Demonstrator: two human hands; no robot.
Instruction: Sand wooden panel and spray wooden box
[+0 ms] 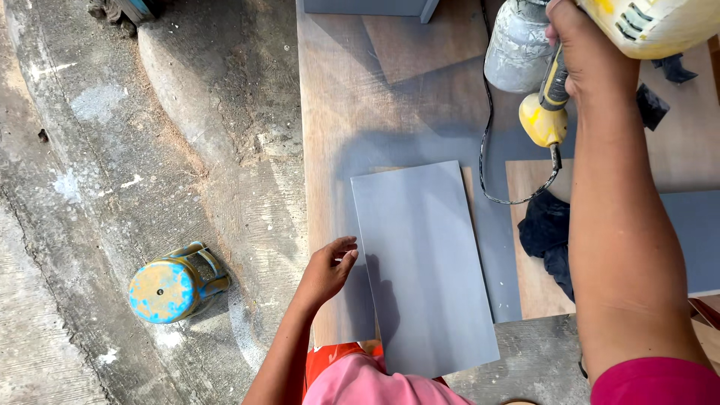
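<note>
Grey painted panel [424, 266] lies flat on a brown plywood sheet [352, 97], its near end overhanging the sheet's edge just above the person's pink clothing [375, 382]. It sits slightly tilted, with its long sides running away from the viewer. The left hand [328, 271] rests at the panel's left edge, fingers loosely curled and slightly apart, fingertips touching or just beside the edge; nothing is gripped in it. To the left, on the concrete floor [90, 187], a worn blue and yellow stool [174, 283] stands well apart from the plywood.

Right of the panel, a dark cloth [551, 240] lies on the boards beside another grey painted piece [697, 240], partly hidden behind the right forearm. Farther off, the right hand [581, 49] is clenched around the yellow handle of a spray gun [551, 105], fingers wrapped tight together. The gun's paint-dusted metal cup [517, 45] hangs just left of the hand, and a black cord [491, 150] loops down from the handle across the plywood. Grey overspray shades the wood around the panel's far end. At the far edge, another grey piece [367, 6] shows only partly.
</note>
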